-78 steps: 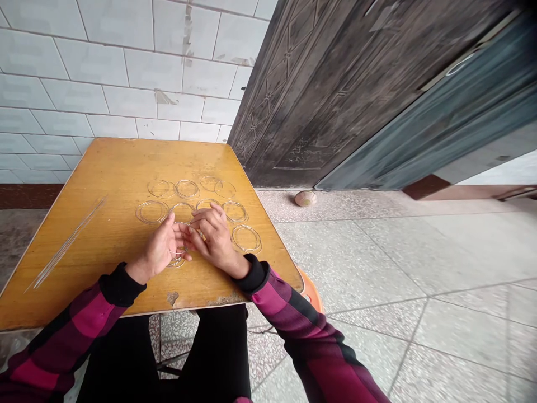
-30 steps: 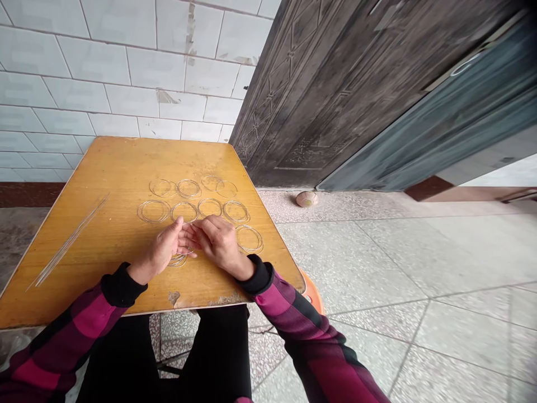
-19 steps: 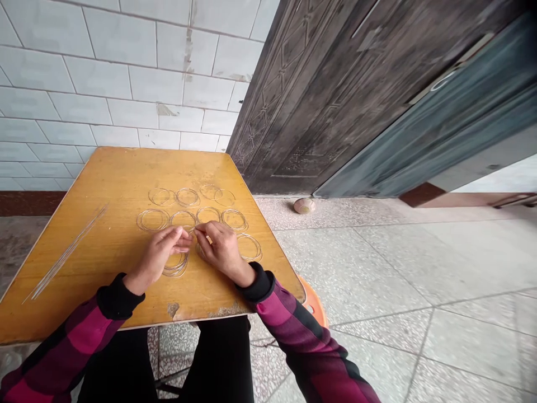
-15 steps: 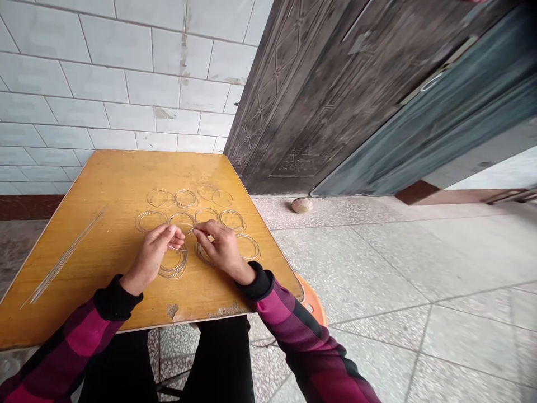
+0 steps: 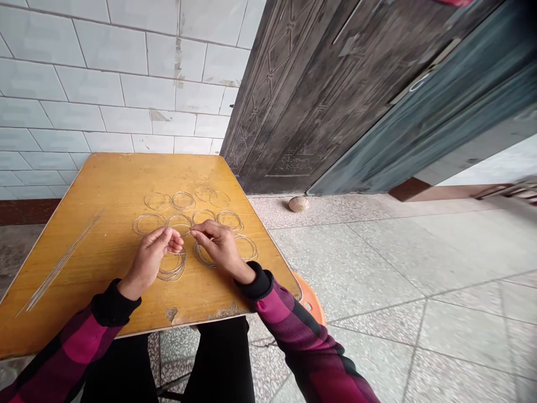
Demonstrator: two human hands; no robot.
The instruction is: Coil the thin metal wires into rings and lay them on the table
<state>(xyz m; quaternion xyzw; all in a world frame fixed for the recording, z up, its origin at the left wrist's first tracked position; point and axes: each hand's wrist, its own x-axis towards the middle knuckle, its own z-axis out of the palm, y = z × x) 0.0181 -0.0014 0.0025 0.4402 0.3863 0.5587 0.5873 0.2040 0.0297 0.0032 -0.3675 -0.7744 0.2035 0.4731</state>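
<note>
My left hand (image 5: pixel 151 253) is closed, thumb against curled fingers, on a thin metal wire (image 5: pixel 180 225) bent into a loop. Opposite it, my right hand (image 5: pixel 220 246) pinches the same wire between thumb and fingertips. The loop is so thin that parts of it blend with the rings behind. Several coiled wire rings (image 5: pixel 171 278) lie on the table around and beneath both hands, some partly covered by them. Farther back are more wire rings (image 5: pixel 183 192), in loose rows.
Left of the hands, several straight wires (image 5: pixel 62 258) lie in a bundle on the yellow wooden table (image 5: pixel 126 173). A tiled wall (image 5: pixel 113 89) stands behind it. An orange stool (image 5: pixel 312 302) shows beyond the right edge. A roundish object (image 5: pixel 298 204) sits on the floor by the dark door (image 5: pixel 289 140).
The view has shifted slightly. Both hands keep hold of the wire near the same place over the table, with only small finger movement.
</note>
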